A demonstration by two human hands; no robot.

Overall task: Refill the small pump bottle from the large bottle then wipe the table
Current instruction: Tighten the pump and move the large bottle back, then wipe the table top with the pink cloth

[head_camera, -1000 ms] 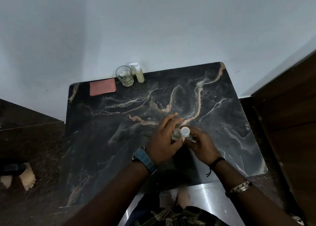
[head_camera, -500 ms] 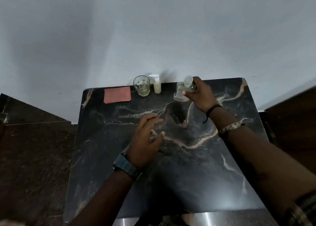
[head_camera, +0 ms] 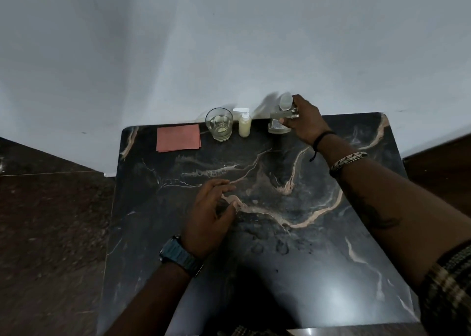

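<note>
My right hand (head_camera: 304,121) grips a clear bottle with a white cap (head_camera: 279,118) at the far edge of the black marble table (head_camera: 318,246), its base on or just above the top. Left of it stands the small pump bottle (head_camera: 244,123) with pale yellowish liquid and a white pump head. My left hand (head_camera: 210,216) hovers over the table's middle, fingers apart, holding nothing. A pink cloth (head_camera: 178,137) lies flat at the far left corner.
A clear glass tumbler (head_camera: 219,124) with a little pale liquid stands between the pink cloth and the pump bottle. A white wall rises right behind the table. Dark stone floor lies to the left, dark wood to the right.
My right hand carried the clear bottle from the table's middle to the far edge beside the pump bottle. My left hand let go of it and stayed near the middle.
</note>
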